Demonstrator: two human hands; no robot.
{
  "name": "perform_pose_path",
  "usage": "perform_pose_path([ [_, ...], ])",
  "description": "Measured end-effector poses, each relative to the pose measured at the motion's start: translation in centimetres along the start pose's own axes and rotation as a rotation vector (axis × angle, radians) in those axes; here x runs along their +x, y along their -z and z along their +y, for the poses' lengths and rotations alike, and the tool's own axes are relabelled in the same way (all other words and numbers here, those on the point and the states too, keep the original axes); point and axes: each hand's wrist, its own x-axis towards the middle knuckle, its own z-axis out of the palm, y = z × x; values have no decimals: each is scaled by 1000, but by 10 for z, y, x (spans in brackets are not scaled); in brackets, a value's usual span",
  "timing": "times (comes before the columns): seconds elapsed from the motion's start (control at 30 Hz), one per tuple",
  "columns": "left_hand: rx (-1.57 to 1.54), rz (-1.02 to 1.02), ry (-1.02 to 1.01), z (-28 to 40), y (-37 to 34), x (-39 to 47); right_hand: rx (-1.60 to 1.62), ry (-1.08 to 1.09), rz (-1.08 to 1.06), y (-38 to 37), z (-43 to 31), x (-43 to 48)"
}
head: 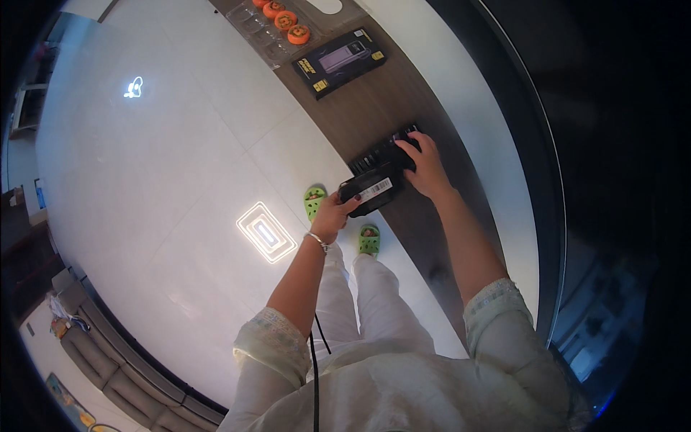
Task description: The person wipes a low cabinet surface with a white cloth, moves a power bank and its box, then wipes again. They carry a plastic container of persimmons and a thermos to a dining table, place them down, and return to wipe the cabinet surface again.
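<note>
My left hand [332, 214] grips a black case [368, 193] by its left end, the thumb lying on the side that bears a white label with a barcode. A row of narrow slots or pieces in a black holder [372, 160] shows just beyond the labelled part; whether the two are joined is hard to tell. My right hand [429, 164] is curled over the right end of this holder, fingertips on its top and thumb at the near side. What lies under those fingers is hidden. Both hands are above the edge of a dark wooden cabinet top [432, 216].
Farther along the cabinet lie a black power bank box [340, 62] and a clear plastic tray [259, 32] with several persimmons [285, 20]. A dark screen [604, 162] stands to the right. Pale tiled floor [178, 135] stretches left, with a grey sofa [124, 383] at lower left.
</note>
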Motion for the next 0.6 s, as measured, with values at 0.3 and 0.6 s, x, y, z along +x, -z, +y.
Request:
perform_pose_path([
  [0.3,34,-58,11,33,-4,38,486,-491,33,-14,21,12],
  [0.6,175,-97,-173,46,25,55,312,-423,230,-24,18,42],
])
